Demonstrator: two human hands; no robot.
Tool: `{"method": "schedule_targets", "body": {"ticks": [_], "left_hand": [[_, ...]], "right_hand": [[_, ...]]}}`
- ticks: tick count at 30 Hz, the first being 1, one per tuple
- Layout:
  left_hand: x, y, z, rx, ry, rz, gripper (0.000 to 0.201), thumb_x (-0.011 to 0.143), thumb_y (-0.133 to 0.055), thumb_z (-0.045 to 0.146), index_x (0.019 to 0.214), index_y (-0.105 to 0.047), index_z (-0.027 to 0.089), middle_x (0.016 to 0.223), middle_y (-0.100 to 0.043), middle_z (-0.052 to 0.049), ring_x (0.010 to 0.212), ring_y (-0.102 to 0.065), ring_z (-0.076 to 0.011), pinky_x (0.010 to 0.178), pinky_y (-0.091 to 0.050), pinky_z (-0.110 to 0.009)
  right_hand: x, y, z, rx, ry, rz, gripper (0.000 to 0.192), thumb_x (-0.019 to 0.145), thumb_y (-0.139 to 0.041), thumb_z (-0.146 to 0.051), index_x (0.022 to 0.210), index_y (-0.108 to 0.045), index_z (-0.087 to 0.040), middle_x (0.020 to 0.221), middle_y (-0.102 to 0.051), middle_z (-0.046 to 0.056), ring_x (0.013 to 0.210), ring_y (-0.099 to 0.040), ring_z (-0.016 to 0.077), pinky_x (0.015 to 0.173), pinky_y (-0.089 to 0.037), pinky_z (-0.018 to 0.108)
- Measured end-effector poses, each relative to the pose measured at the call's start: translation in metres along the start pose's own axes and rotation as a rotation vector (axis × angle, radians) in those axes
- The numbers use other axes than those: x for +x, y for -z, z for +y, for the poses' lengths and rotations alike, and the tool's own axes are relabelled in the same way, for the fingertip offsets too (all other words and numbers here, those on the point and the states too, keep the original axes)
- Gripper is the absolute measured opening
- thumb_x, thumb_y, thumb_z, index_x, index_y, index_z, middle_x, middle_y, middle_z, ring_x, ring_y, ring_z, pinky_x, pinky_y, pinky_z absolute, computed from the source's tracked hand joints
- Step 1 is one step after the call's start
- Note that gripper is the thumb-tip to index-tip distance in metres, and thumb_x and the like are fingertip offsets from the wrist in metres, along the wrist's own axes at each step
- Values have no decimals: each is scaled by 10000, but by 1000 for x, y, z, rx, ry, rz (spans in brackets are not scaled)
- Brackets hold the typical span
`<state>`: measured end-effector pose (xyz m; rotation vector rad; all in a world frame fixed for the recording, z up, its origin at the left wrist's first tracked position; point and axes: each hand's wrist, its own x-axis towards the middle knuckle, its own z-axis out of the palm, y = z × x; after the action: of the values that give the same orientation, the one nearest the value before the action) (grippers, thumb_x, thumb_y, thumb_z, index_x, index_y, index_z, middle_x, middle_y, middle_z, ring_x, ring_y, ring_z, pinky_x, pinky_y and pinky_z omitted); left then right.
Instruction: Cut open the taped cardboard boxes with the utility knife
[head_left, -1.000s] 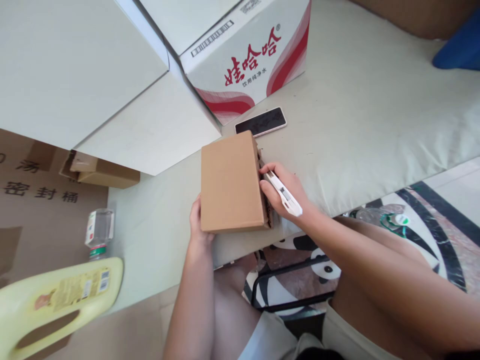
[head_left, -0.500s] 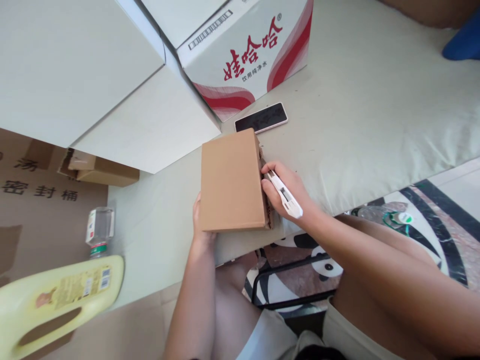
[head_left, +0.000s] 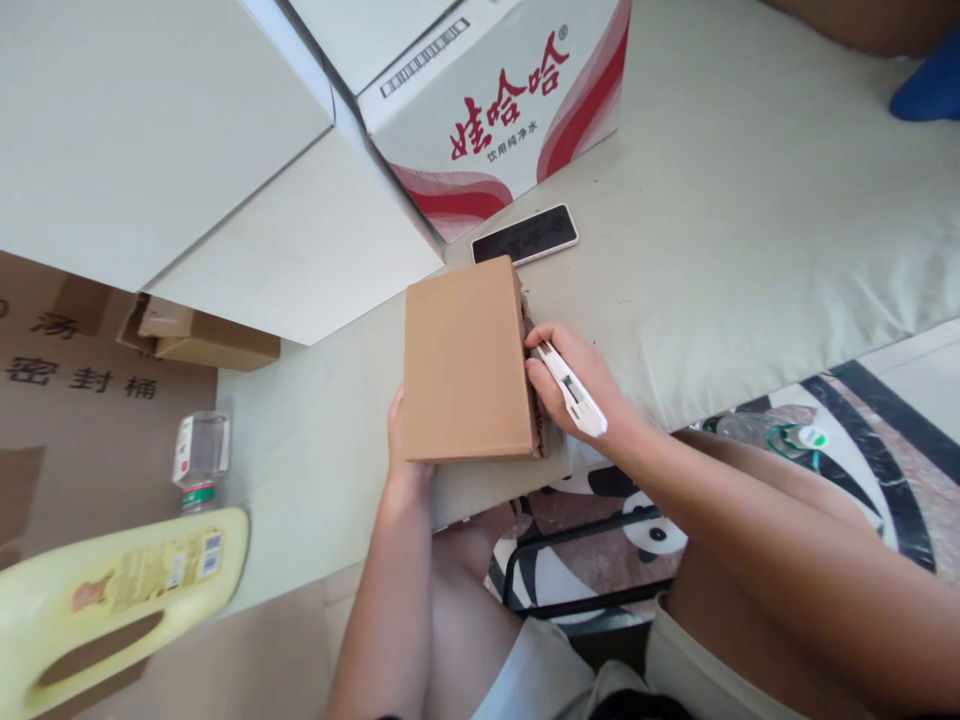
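A plain brown cardboard box stands tilted on the pale cloth-like surface. My left hand grips its lower left side, most of the fingers hidden behind the box. In my right hand is a white utility knife, pinched between thumb and fingers. The knife's front end meets the box's right side, where the cardboard edge looks torn and ragged. Whether the blade is inside the cardboard I cannot tell. Just beyond the box's top edge lies a phone, dark screen up.
A red-and-white water carton and large white panels stand behind. To the left are a clear bottle, a yellow jug and a big printed carton. Another bottle lies on the patterned floor at right.
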<state>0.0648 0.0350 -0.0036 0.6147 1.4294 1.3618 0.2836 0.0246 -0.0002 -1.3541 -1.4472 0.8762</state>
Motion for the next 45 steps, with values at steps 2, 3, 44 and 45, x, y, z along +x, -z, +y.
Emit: {"method": "schedule_targets", "body": {"ticks": [2,3,44,45], "left_hand": [[0,1,-1,-2,7,8,348,520,-885,369,758,-717,178,688,-738,5,583,-667,-145,585,-531,-271],[1,1,-2,-1,14,12,352,520,-888,370,761,-720,177,682,-733,8,578,-662,-141,584,-528,-270],[3,6,-8,26,-10,-7,317,577,-873,377,749,-700,174,675,-703,12,570,-630,-130,583,-503,-272],[3,7,-9,29,-15,-9,313,581,-873,374,751,-701,174,680,-706,12,573,-632,-129,584,-504,-270]], "right_hand": [[0,0,0,-2,-4,-3,126,850,-463,-328,949,-492,-257,858,-637,47,787,-588,230,719,-440,380],[0,1,0,-3,-5,-3,128,850,-463,-329,951,-494,-256,860,-637,48,790,-590,230,726,-442,382],[-3,2,-2,7,5,-47,108,863,-451,-320,949,-464,-255,894,-629,51,820,-585,225,734,-430,369],[-3,3,-2,5,8,-49,109,865,-450,-318,950,-465,-253,900,-629,54,826,-585,225,738,-431,369]]}}
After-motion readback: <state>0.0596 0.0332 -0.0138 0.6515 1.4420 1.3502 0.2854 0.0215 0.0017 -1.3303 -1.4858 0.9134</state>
